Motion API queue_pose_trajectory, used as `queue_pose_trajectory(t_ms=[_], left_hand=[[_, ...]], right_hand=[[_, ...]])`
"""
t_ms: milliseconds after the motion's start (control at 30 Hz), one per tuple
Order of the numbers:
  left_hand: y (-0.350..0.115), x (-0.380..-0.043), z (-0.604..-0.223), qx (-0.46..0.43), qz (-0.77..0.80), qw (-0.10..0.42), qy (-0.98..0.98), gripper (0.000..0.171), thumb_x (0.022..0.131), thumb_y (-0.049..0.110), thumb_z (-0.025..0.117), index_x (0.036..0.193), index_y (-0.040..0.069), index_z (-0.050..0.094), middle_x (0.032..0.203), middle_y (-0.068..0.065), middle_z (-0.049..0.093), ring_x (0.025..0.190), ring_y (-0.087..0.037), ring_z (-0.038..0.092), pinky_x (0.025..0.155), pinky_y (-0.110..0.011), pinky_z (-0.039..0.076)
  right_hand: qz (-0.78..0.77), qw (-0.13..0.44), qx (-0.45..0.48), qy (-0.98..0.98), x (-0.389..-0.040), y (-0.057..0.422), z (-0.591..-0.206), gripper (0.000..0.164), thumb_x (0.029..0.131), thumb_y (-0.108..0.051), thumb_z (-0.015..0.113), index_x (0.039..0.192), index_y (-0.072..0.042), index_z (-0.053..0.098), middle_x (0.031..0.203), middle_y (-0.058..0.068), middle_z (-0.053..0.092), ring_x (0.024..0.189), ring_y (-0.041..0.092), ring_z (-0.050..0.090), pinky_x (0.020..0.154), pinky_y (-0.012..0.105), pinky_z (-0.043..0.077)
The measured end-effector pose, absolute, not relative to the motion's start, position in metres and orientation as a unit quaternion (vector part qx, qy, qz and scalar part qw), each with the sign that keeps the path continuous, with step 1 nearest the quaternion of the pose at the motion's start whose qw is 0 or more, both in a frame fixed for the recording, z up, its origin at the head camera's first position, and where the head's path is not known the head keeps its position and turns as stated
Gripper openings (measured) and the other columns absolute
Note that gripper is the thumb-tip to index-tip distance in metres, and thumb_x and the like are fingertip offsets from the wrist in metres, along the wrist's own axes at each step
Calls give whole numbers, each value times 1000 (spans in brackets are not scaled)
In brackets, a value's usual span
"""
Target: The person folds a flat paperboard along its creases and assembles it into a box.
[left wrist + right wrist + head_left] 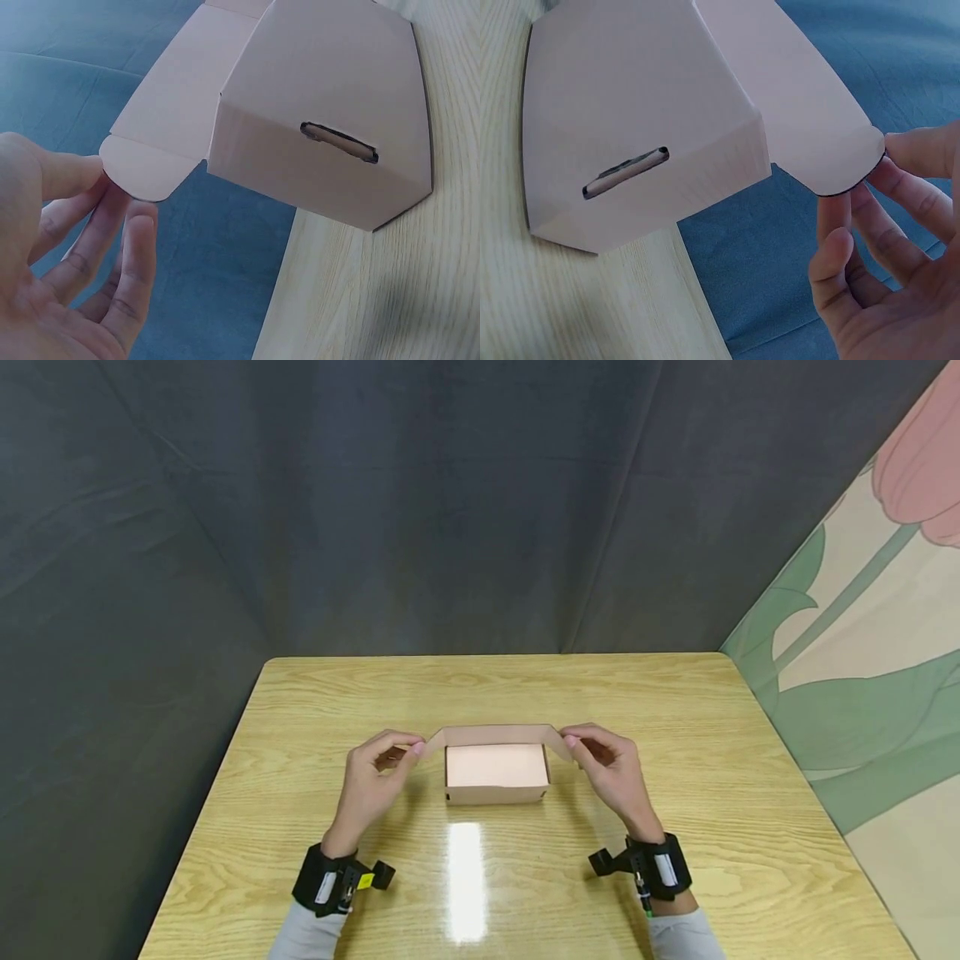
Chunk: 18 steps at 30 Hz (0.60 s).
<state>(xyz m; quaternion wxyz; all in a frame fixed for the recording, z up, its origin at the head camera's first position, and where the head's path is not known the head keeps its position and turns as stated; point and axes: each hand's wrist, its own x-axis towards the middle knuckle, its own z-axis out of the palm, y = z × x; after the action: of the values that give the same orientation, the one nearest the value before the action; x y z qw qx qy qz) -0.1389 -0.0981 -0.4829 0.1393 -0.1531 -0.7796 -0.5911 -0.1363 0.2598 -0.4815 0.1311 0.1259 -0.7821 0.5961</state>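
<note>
A small light-brown cardboard box (497, 795) sits near the middle of the table. Along its far side a long flap (495, 735) stands up, with a rounded tab at either end. My left hand (375, 777) pinches the left tab (146, 169) between thumb and fingers. On the other side, the right tab (844, 161) is pinched the same way by my right hand (611, 777). A narrow slot (339, 142) shows low on the box's side in the left wrist view, and a similar slot (626, 172) in the right wrist view. Both hands stay clear of the box body.
The wood-grain table (300, 710) has a bright light reflection in front of the box. A dark curtain (450, 527) hangs behind and to the left. At the right is a flower-patterned cloth (862, 693). Each wrist wears a black camera strap (326, 881).
</note>
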Motion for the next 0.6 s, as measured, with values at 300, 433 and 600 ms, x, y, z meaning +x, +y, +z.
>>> queue_pose_trajectory(t_ms=[300,433,600], left_hand=[[-94,-138,-479,-170,-586,87,-787,20,101,13,75,117,2,79,113,-14,79,86,-21,76,77,-29,64],[-93,-139,-480,-183,-586,82,-785,23,101,11,74,124,5,77,121,-16,78,84,-22,77,76,-28,64],[-93,-142,-479,-196,-592,69,-778,35,102,8,73,137,10,72,135,-12,74,87,-33,77,77,-29,64]], right_hand=[[588,99,146,-789,-136,257,-479,26,105,-5,66,128,-2,76,90,-2,71,69,23,59,59,25,49],[582,96,155,-793,-135,256,-478,27,106,-3,64,131,0,74,92,-7,71,68,19,58,59,25,48],[572,89,157,-800,-134,256,-476,28,107,-4,63,133,-1,73,110,7,75,70,21,57,58,26,45]])
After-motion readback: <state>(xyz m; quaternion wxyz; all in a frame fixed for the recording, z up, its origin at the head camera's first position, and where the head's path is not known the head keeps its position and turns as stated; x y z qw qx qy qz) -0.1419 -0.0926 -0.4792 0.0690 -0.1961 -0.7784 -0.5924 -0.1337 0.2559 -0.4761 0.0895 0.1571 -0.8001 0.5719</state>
